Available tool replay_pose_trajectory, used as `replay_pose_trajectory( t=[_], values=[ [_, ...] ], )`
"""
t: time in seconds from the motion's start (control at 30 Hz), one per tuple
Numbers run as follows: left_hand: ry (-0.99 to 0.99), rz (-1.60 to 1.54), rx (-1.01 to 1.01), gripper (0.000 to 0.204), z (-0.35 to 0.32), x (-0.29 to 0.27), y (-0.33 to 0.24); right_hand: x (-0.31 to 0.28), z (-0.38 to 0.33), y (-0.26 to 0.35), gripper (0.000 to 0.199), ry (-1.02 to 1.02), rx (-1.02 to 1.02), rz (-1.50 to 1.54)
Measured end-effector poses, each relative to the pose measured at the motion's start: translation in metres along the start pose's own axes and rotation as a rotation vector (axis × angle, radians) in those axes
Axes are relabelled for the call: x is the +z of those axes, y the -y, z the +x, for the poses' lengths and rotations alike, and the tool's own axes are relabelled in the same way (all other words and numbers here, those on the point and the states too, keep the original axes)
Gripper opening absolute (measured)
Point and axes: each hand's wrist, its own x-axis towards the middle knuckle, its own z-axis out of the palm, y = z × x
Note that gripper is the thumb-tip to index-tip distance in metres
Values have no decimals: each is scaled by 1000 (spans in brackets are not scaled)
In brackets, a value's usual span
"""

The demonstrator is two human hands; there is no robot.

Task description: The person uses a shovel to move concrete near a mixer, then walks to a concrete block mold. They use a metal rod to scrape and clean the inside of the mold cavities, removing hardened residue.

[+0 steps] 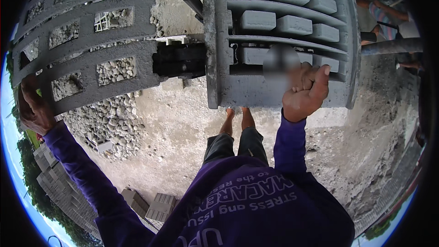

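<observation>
A grey metal grid frame (87, 59) with rectangular openings, crusted with cement, extends to the left. My left hand (35, 110) is closed around its near left corner. To the right is a heavy grey block mould (279, 87), with rows of rectangular grey blocks (257, 20) between its metal bars. My right hand (304, 92) is over the mould's near side, its fingers curled and the thumb pointing up. A blurred round patch covers the spot beside its fingers, so whatever they hold, if anything, is hidden. A dark hinge-like joint (179, 59) lies between frame and mould.
A black-gripped lever (192, 3) sticks up beside the mould. Pebbles (114, 126) are heaped below the frame. Stacked concrete blocks (160, 206) stand at the lower left. A metal pipe (393, 46) juts out at right, near another person (388, 18).
</observation>
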Motion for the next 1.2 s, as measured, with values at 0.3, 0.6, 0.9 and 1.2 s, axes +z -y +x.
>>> replay_pose_trajectory(
  t=[0.3,0.6,0.9,1.2],
  values=[
    [57,-113,-147,37,1,-2,-3,6,7,-3,55,-43,67,30],
    [15,-134,-250,40,-2,-2,-7,1,0,0,55,5,66,84],
    [31,36,-41,29,-4,2,24,10,-5,5,54,174,21,131],
    [46,-59,-120,41,2,-3,-6,4,-4,5,47,384,81,14]
  ],
)
